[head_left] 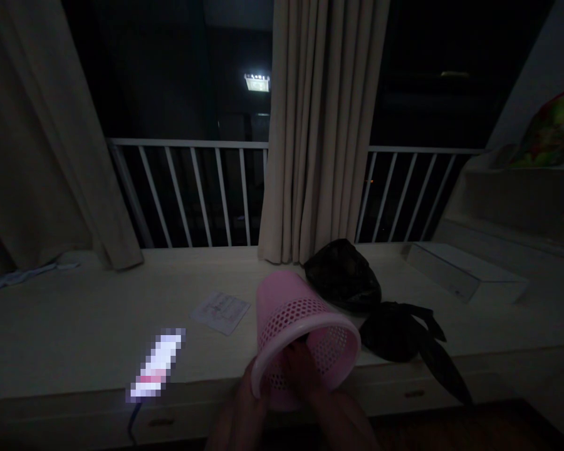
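A pink plastic wastebasket (282, 294) with a band of round holes lies tilted on the ledge, its mouth facing me. My left hand (252, 391) is closed around the left side of its rim. Deep inside the mouth is my right hand (303, 369), near the inner wall. The fingers of that hand are lost in shadow, and a small dark patch shows beyond them. Close against the basket's right side rest a black plastic bag (343, 275) and a second, knotted black bag (392, 332) with its long ends trailing over the ledge's front edge.
A printed paper (222, 312) lies left of the basket. Farther left, a bright blurred screen (157, 363) with a cable sits near the ledge's edge (75, 391). A white box (465, 269) stands at right. Behind are curtains (324, 125) and a white railing (192, 144).
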The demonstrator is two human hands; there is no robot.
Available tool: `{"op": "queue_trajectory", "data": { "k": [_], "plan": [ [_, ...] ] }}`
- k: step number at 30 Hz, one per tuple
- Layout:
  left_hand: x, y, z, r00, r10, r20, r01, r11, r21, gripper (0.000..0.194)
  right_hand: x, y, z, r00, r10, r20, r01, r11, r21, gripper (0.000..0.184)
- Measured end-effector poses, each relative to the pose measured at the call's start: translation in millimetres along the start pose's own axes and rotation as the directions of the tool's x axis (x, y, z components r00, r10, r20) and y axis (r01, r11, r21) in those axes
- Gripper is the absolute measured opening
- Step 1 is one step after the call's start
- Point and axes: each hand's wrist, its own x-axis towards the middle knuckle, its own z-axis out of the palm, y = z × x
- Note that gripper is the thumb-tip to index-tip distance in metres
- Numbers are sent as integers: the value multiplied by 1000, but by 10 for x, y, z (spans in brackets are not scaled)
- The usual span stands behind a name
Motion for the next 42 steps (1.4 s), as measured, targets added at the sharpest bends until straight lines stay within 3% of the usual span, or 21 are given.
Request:
{"op": "queue_trajectory", "data": {
  "k": [9,16,33,42],
  "plan": [
    [-4,-52,97,999,-1,-51,-2,997,-73,55,41,4,14,1000,5,29,-6,1000,18,41],
    [-18,-68,115,997,22,-80,-35,986,-162,64,-35,85,24,998,-38,-54,37,999,-13,39],
    [27,-60,115,987,-120,-103,92,966,-240,69,5,78,45,999,29,-32,-30,1000,-3,39],
    [73,-189,176,990,-12,-142,-9,989,-146,67,-35,54,6,998,3,-64,-3,1000,2,38]
  ]
}}
